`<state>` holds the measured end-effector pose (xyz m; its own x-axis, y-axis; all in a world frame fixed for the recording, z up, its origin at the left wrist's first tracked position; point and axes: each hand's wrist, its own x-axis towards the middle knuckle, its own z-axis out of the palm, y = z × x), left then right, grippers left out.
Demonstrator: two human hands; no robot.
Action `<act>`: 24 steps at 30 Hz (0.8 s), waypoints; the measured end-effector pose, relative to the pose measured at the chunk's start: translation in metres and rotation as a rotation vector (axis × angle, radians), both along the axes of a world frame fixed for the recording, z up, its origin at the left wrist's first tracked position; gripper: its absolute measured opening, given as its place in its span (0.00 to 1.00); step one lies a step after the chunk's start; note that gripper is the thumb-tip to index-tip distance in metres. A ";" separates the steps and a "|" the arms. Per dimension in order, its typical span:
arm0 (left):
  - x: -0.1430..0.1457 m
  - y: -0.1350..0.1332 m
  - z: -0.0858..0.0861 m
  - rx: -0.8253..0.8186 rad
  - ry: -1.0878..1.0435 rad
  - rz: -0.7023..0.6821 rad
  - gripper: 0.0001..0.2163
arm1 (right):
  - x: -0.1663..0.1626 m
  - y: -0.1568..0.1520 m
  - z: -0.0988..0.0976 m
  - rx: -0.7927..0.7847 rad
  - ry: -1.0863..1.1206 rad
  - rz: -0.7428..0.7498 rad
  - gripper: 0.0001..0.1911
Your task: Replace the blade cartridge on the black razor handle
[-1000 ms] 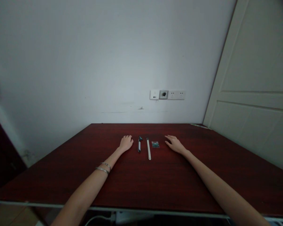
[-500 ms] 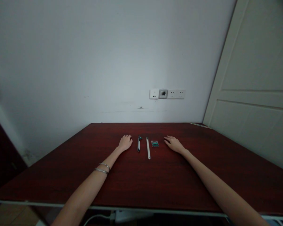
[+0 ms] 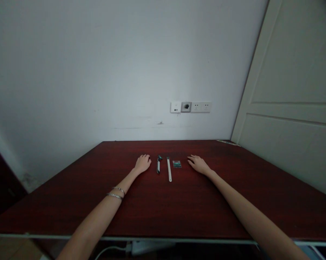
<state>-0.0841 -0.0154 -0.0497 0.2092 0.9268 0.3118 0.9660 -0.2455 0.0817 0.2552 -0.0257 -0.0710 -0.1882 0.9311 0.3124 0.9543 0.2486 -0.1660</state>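
My left hand (image 3: pixel 142 163) rests palm down on the dark red table (image 3: pixel 157 209), fingers stretched out and holding nothing. Just right of it lies a razor (image 3: pixel 158 165) with a dark head and a pale strip on its handle. A long white toothbrush-like stick (image 3: pixel 169 170) with a dark far end lies beside the razor, a hole at its near end. Right of the stick is a small clear case (image 3: pixel 177 164) with teal pieces inside. My right hand (image 3: pixel 198 164) lies flat to the right of the case, fingers apart, touching only the table.
Behind the table stands a white wall with a row of sockets (image 3: pixel 191 107). A pale panelled door (image 3: pixel 292 104) borders the right side. A flat strip (image 3: pixel 227 143) lies at the back right corner. Below the front edge a white cable (image 3: pixel 111 248) shows.
The whole view has shifted slightly, so everything appears a little further left. Both hands and the things between them keep their places on the table.
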 end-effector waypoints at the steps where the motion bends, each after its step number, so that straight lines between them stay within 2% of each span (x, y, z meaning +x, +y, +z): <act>1: 0.000 -0.001 0.001 -0.005 -0.009 0.001 0.15 | 0.000 0.000 0.000 -0.001 0.005 -0.001 0.24; 4: 0.002 -0.004 0.007 -0.017 -0.064 0.044 0.14 | 0.001 0.000 0.000 -0.002 0.012 -0.010 0.24; 7: 0.010 -0.010 0.016 0.036 -0.086 0.100 0.14 | 0.001 0.000 0.001 -0.006 0.009 -0.011 0.24; 11: 0.030 -0.022 0.023 0.039 -0.035 0.057 0.16 | 0.000 -0.001 0.002 -0.017 -0.002 -0.013 0.24; 15: 0.044 -0.031 0.023 -0.068 0.011 0.042 0.20 | -0.001 -0.004 0.004 -0.015 0.006 -0.014 0.24; 24: 0.048 -0.035 0.022 -0.150 0.008 0.065 0.17 | -0.003 -0.005 0.005 -0.027 0.007 -0.020 0.24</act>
<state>-0.0362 -0.0508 -0.0278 0.1494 0.9744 0.1679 0.9802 -0.1683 0.1045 0.2522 -0.0311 -0.0656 -0.1672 0.9428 0.2884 0.9579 0.2246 -0.1789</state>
